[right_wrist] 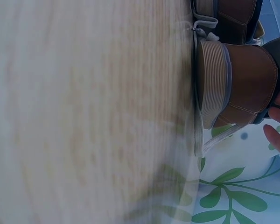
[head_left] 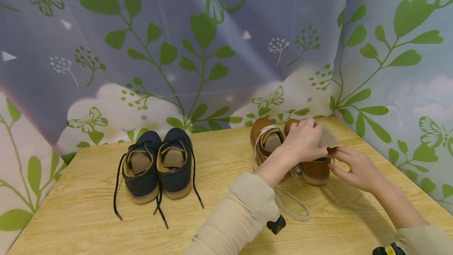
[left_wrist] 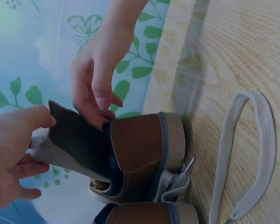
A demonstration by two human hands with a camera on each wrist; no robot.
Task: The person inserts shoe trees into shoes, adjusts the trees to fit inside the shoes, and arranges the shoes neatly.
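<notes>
A brown leather shoe [head_left: 316, 169] stands at the right, its heel toward me. A thin, flat insole [left_wrist: 79, 140], dark on one face and greyish on the other, sticks up out of its opening. My left hand [head_left: 305, 140] pinches the raised end of the insole between thumb and fingers. At the shoe's heel collar, my right hand [head_left: 357, 170] touches with its fingertips, the thumb held apart. The other brown shoe [head_left: 259, 128], with a pale lace, stands just to the left. My left forearm partly hides both shoes in the head view.
A pair of navy shoes [head_left: 141, 184] with loose black laces stands on the left of the wooden table [head_left: 219, 160]. A pale lace [head_left: 301, 218] loops over the tabletop near my left sleeve. Patterned cloth [head_left: 226, 70] hangs behind and beside the table.
</notes>
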